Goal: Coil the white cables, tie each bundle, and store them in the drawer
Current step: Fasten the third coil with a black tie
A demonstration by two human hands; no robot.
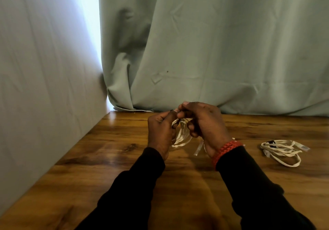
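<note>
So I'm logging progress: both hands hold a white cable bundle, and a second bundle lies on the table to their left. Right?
Not quite. The head view shows both hands, left hand and right hand, holding a white cable bundle, but the second bundle lies on the table to their right, not left.

Both arms wear long black sleeves [249,185] that reach the wrists. On the right wrist sits a thick orange-red bracelet [224,151], seemingly braided or beaded, though blur hides its make. The left hand [160,132] and right hand [206,123] are bare.
</note>
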